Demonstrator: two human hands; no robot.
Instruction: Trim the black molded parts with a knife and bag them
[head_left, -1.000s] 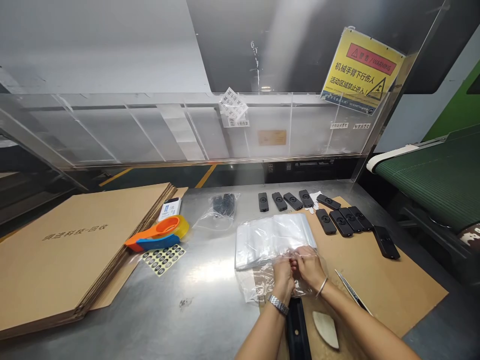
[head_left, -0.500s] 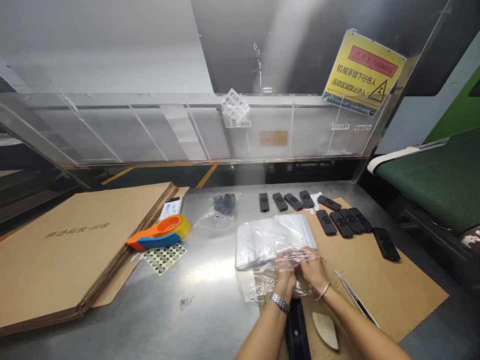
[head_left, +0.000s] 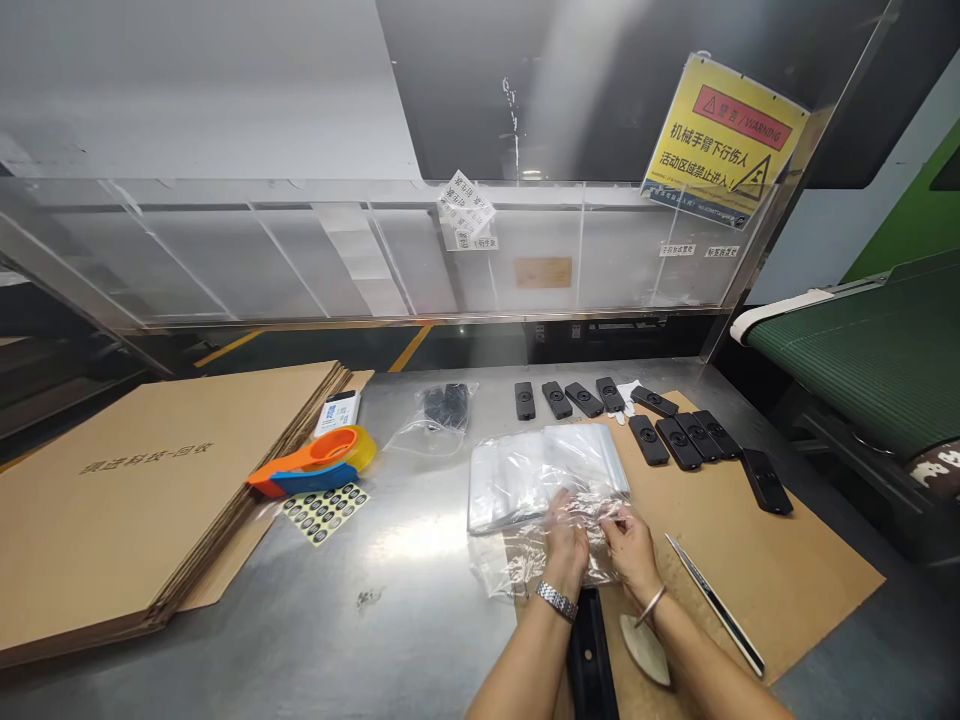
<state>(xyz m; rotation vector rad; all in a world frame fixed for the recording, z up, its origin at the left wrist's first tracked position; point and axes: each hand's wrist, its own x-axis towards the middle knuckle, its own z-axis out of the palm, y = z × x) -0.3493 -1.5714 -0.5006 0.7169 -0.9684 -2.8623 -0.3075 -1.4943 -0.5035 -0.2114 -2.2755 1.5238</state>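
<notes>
My right hand [head_left: 631, 548] pinches the crinkled edge of a clear plastic bag [head_left: 501, 568] between thumb and fingers. On the other side of that bag, my left hand [head_left: 567, 548] is closed on the film, its fingertips partly blurred and covered by glare. Just beyond both hands lies a stack of clear plastic bags [head_left: 510, 480]. Below my wrists are a long black tray-like piece [head_left: 591, 660] and a pale, rounded wedge-shaped piece [head_left: 645, 652]. A utility knife [head_left: 716, 605] rests on the cardboard sheet [head_left: 810, 580] to the right of my right forearm.
Several black handheld devices [head_left: 679, 442] lie at the back right. Left of centre are a bagged dark item [head_left: 445, 406], an orange-and-blue tape dispenser [head_left: 311, 465] and a sticker sheet [head_left: 326, 512]. Stacked flat cardboard [head_left: 150, 500] fills the left; a green conveyor belt [head_left: 862, 340] runs at right.
My hands have spread slightly apart on the bag, the left one turning and its fingers reaching further forward. My right forearm has shifted left, showing more of the knife.
</notes>
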